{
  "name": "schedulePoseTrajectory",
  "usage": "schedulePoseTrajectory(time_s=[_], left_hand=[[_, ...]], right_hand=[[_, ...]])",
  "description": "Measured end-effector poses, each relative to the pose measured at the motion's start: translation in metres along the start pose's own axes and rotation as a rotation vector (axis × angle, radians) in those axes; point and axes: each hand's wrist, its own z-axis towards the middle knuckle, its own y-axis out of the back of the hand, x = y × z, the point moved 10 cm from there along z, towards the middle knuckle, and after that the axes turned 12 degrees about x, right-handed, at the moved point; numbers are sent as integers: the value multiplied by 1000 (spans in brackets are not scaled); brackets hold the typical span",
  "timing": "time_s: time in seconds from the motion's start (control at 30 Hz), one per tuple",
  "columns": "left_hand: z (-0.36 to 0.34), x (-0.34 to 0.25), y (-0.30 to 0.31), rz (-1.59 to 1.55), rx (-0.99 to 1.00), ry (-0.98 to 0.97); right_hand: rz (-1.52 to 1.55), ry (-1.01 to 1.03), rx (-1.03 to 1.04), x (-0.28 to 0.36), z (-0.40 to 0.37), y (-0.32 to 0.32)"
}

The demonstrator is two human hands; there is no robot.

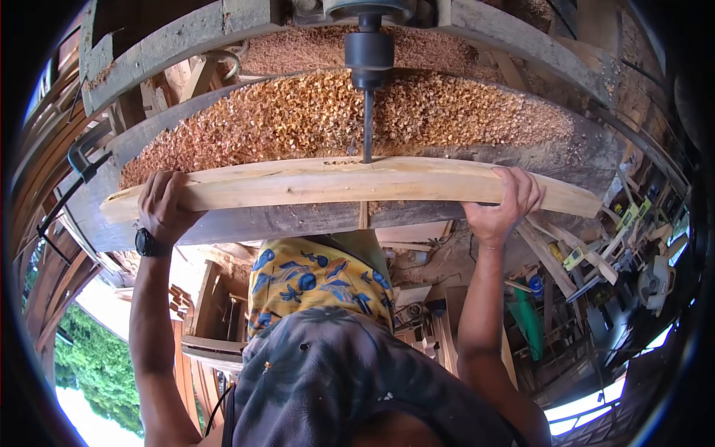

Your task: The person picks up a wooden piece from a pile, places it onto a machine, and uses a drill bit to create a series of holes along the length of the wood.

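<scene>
A long pale wooden board (298,186) lies across the work table (275,223), its far edge under the drill bit (368,127). The bit hangs from a black chuck (369,56) and its tip meets the board by a row of cut holes or a slot. My left hand (160,205), below a dark wristwatch (149,242), is closed over the board near its left end. My right hand (506,203) grips the board toward the right end, thumb on the near side and fingers over the top. Whether the bit is turning cannot be told.
Wood shavings (290,112) are heaped behind the board. A clamp (86,167) is at the table's left edge. A wooden beam (171,56) curves across behind. Lumber (59,261) stands left; a circular saw (655,283) and several tools lie right.
</scene>
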Motion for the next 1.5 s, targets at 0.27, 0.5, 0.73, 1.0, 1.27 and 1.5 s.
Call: schedulePoseTrajectory(time_s=[0.27, 0.5, 0.73, 1.0, 1.27, 1.5], left_hand=[[0, 0, 1, 7, -20, -3], [1, 1, 2, 0, -33, 3], [5, 8, 1, -15, 2, 0], [18, 13, 8, 0, 2, -46], [22, 13, 9, 20, -7, -52], [10, 10, 0, 34, 12, 22]], right_hand=[[22, 1, 4, 1, 4, 1], [-2, -1, 23, -1, 10, 0], [-12, -1, 14, 3, 6, 0], [-12, -31, -12, 4, -5, 0], [-11, -33, 5, -4, 12, -2], [-23, 12, -6, -1, 27, 4]])
